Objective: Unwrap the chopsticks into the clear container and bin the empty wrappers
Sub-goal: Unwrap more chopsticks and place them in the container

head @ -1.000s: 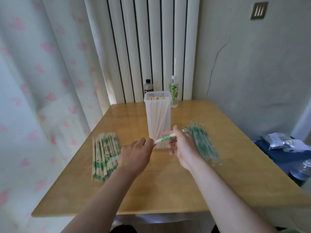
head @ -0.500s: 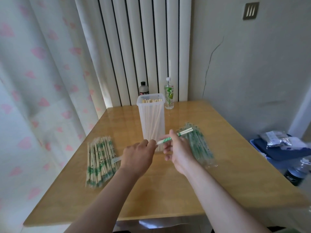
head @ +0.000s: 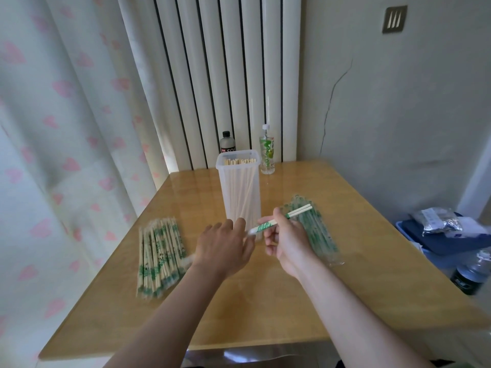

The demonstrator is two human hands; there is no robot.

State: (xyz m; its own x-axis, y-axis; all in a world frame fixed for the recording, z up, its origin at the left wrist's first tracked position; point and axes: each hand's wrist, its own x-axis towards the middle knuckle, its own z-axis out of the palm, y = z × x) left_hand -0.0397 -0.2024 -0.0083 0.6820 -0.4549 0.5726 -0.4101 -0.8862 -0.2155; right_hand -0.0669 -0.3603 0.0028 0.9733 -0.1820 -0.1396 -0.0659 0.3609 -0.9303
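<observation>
Above glossy tabletop [head: 265, 301], right fingers [head: 276, 217] pinch slim chopsticks [head: 300, 210], left fingers [head: 240, 224] their printed wrapper [head: 265, 226].

Left hand [head: 223, 248] meets the near tip of the wrapper [head: 265, 225]. That spot is smeared, so I can't tell if it pinches. Wrapper covers most of the chopstick pair [head: 300, 210], which the right hand [head: 287, 240] grips, contact side facing away. The 2 hands block the clear container's [head: 239, 187] lower front. Black bottle [head: 227, 144]: lower part is behind the container. Wrapped bundle [head: 159, 256] by the table's [head: 265, 301] left edge: near end blurred, print unreadable. Blue bin [head: 451, 248] is cut by the frame.
</observation>
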